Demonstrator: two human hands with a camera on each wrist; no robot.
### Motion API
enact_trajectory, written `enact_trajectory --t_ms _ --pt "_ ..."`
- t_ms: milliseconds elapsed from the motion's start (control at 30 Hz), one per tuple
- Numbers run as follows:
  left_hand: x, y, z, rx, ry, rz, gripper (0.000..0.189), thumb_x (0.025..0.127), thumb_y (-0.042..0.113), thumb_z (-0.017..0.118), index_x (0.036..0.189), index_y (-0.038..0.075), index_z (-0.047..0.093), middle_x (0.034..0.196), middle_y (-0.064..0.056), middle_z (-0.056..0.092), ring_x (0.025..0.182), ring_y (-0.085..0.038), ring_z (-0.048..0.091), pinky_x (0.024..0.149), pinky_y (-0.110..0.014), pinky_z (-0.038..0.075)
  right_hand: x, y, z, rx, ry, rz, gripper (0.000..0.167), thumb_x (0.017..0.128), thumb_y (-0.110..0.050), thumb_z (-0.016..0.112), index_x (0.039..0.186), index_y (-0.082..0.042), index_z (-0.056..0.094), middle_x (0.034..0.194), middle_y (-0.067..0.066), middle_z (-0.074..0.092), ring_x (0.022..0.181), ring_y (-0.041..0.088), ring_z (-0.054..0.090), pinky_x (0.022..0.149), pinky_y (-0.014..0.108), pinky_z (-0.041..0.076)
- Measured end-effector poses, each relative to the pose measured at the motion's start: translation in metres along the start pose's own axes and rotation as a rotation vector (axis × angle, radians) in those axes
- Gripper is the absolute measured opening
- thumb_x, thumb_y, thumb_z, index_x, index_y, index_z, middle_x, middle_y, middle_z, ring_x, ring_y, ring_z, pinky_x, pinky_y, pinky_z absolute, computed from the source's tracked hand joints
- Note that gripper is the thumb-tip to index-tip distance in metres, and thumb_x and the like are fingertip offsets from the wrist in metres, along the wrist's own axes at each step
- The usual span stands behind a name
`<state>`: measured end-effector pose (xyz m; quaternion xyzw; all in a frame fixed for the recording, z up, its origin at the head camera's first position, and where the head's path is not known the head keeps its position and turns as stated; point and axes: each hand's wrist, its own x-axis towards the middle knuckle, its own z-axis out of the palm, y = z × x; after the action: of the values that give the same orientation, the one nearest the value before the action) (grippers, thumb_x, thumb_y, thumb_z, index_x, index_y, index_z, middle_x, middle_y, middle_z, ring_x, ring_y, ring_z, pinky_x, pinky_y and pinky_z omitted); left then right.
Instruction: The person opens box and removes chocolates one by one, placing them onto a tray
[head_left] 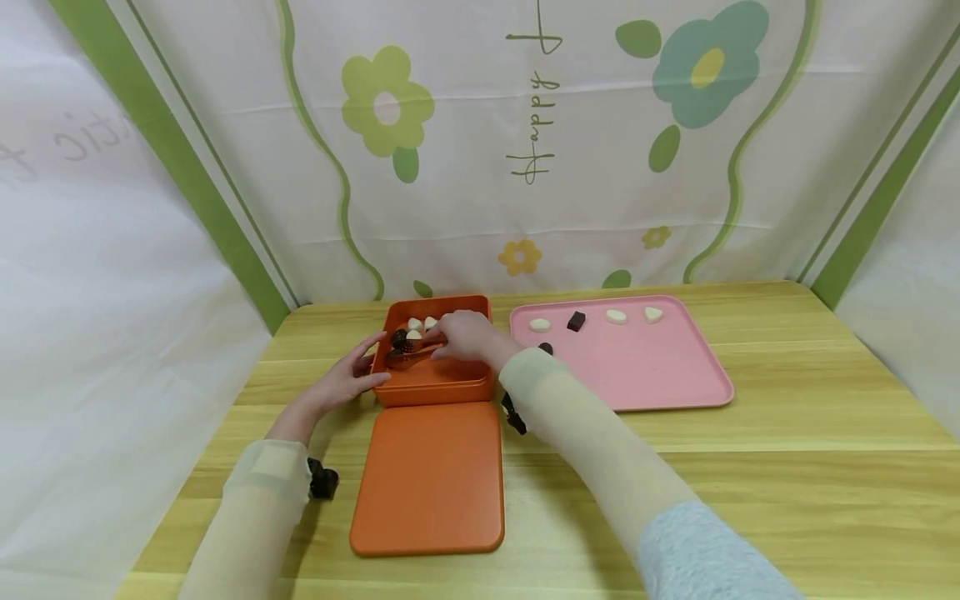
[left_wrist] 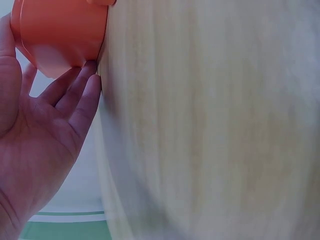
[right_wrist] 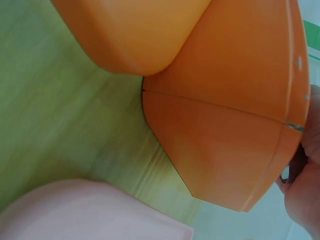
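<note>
My right hand point(head_left: 468, 335) reaches into the orange box point(head_left: 431, 392) and pinches brown tongs point(head_left: 408, 357) with spoon-like ends, one of them slotted. The tong ends are beside a dark chocolate-like piece point(head_left: 399, 337) and several white pieces point(head_left: 415, 323) at the box's left side. My left hand point(head_left: 347, 379) rests with spread fingers against the outside of the box's left wall. In the left wrist view, its fingers point(left_wrist: 82, 95) touch the lower part of the box point(left_wrist: 65, 30). The right wrist view shows the box's outer wall point(right_wrist: 225, 145), with the tongs hidden.
A pink tray point(head_left: 637, 367) stands to the right, with white pieces point(head_left: 616, 317) and dark pieces point(head_left: 576, 321) along its back and left. My right forearm crosses its near left corner. The orange lid point(head_left: 431, 479) lies flat before the box. A printed curtain point(head_left: 465, 217) hangs behind the table.
</note>
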<state>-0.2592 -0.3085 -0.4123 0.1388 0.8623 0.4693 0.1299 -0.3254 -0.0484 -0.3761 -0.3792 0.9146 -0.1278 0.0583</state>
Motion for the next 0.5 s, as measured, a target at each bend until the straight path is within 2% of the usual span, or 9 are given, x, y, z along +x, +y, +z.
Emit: enact_trajectory --t_ms 133,267,367,500 --pt "-0.0005 0.0009 0.0007 -0.014 0.000 -0.001 0.077 0.097 0.022 0.062 0.157 0.016 0.015 0.151 -0.033 0.023 0.138 -0.048 0.024 0.107 -0.060 0.024 0.0001 0.0006 0.0021 0.001 0.010 0.009 0.040 0.091 -0.038 0.069 0.130 -0.027 0.065 0.126 -0.006 0.064 0.115 0.020 0.057 0.095 0.037 0.045" --pt "-0.0013 0.0005 0.0012 0.012 -0.005 0.027 0.077 0.098 0.024 0.062 0.157 0.016 0.014 0.149 -0.036 0.023 0.136 -0.050 0.026 0.106 -0.060 0.028 -0.0011 -0.0001 0.0017 0.003 0.008 0.016 0.039 0.091 -0.038 0.068 0.129 -0.028 0.066 0.126 -0.007 0.064 0.115 0.020 0.057 0.095 0.036 0.045" --pt "-0.0007 -0.0009 0.0011 0.021 -0.007 0.034 0.075 0.099 0.021 0.060 0.157 0.017 0.013 0.149 -0.037 0.024 0.136 -0.051 0.027 0.105 -0.060 0.029 -0.0027 -0.0006 -0.0001 0.001 -0.005 0.010 0.039 0.092 -0.038 0.068 0.129 -0.028 0.065 0.126 -0.005 0.064 0.114 0.020 0.057 0.095 0.036 0.045" --pt "-0.0001 -0.0011 0.0008 -0.007 0.003 0.006 0.075 0.098 0.015 0.060 0.158 0.017 0.014 0.149 -0.035 0.027 0.136 -0.048 0.029 0.106 -0.060 0.028 -0.0060 -0.0002 -0.0038 -0.020 -0.022 -0.011 0.040 0.092 -0.038 0.068 0.130 -0.027 0.065 0.127 -0.004 0.063 0.112 0.020 0.058 0.094 0.036 0.045"
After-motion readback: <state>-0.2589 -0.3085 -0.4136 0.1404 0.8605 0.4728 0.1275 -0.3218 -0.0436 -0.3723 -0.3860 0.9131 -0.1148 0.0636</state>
